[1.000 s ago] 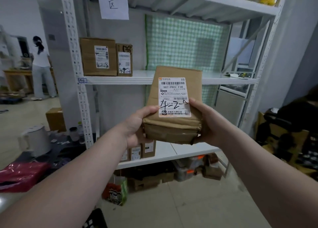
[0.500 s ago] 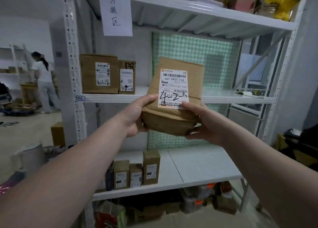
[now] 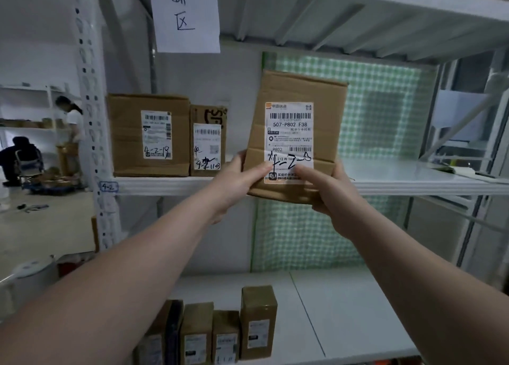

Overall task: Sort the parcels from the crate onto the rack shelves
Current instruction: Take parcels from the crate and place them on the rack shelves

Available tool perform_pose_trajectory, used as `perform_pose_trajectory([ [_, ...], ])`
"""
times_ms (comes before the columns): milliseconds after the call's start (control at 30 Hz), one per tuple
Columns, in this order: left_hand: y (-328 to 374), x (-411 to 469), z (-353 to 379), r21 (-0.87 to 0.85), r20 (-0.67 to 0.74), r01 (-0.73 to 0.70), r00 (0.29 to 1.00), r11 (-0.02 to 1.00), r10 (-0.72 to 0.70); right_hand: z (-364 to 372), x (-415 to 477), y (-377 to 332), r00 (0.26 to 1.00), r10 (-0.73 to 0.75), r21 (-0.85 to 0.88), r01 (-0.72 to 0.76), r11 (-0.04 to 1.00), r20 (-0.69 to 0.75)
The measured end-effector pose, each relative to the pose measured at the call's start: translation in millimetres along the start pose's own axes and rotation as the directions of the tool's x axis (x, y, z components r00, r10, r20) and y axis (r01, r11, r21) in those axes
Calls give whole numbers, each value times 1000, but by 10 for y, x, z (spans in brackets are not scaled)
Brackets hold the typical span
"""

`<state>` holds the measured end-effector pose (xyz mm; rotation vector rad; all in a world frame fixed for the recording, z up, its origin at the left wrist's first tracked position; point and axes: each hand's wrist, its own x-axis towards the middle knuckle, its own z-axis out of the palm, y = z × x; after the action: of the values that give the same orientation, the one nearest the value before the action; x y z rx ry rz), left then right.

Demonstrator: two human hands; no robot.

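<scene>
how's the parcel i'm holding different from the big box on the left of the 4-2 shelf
The held parcel is tilted and off the shelf, gripped by the left hand and right hand; the big box stands upright on it. The held parcel looks creased; the big box looks smoother. Both are brown cardboard with a white barcode label hand-marked 4-2.
</scene>
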<state>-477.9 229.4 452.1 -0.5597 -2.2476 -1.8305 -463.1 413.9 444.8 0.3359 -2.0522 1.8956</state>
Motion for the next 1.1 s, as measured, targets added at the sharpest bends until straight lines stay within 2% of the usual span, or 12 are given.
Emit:
perform_pose_trajectory([
  [67, -203, 156, 49, 61, -15, 16, 1000, 998, -15, 25, 175, 141, 998, -59, 5, 59, 998, -14],
  [200, -377, 416, 23, 69, -38, -16, 999, 998, 18, 65, 581, 274, 982, -184, -71, 180, 981, -49],
  [300, -395, 563, -21, 103, -110, -22, 993, 994, 33, 140, 878, 355, 968, -246, -123, 239, 963, -48],
  [433, -470, 798, -57, 257, -216, -10, 974, 966, 67, 243, 1197, 542, 966, -252, -126, 244, 962, -55],
  [633, -708, 1283, -122, 389, -273, 33, 958, 921, 81, 334, 1643, 839, 957, -284, -209, 267, 941, -58],
  [833, -1035, 1599, -140, 495, -313, 67, 944, 866, 106, 398, 1977, 1219, 958, -284, -311, 282, 908, 40],
  [967, -1224, 1650, -170, 621, -376, 126, 914, 774, 153, 477, 2106, 1409, 956, -291, -355, 283, 891, 32],
  [1100, -1351, 1616, -249, 709, -491, 275, 854, 650, 174, 570, 2176, 1450, 957, -289, -402, 279, 872, 36],
])
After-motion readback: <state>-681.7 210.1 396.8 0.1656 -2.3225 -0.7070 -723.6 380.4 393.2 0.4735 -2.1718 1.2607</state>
